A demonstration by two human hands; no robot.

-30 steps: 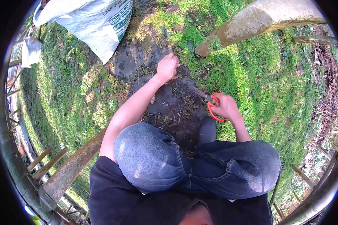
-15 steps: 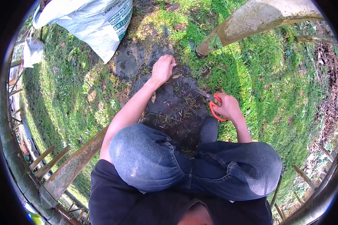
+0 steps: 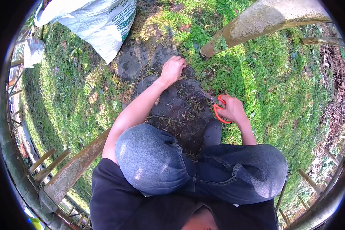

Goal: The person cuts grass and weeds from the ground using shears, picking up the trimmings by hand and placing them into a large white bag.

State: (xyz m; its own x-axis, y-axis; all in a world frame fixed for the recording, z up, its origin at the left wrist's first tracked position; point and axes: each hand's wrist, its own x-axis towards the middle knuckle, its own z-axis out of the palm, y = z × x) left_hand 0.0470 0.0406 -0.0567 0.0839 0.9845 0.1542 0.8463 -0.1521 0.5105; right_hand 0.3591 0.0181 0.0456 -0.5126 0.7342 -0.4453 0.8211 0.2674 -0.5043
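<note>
Grass (image 3: pixel 253 115) is by the dark stone (image 3: pixel 170 105), where the left hand (image 3: pixel 172 69) curls, round what I can't tell, and the right hand (image 3: pixel 233 109) grips scissors (image 3: pixel 213 98) that could scrape it if they dip

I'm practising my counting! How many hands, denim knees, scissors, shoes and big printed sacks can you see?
Hands: 2 (left hand, right hand)
Denim knees: 2 (left knee, right knee)
Orange-handled scissors: 1 pair
Dark shoe: 1
Big printed sack: 1
Total: 7
</note>
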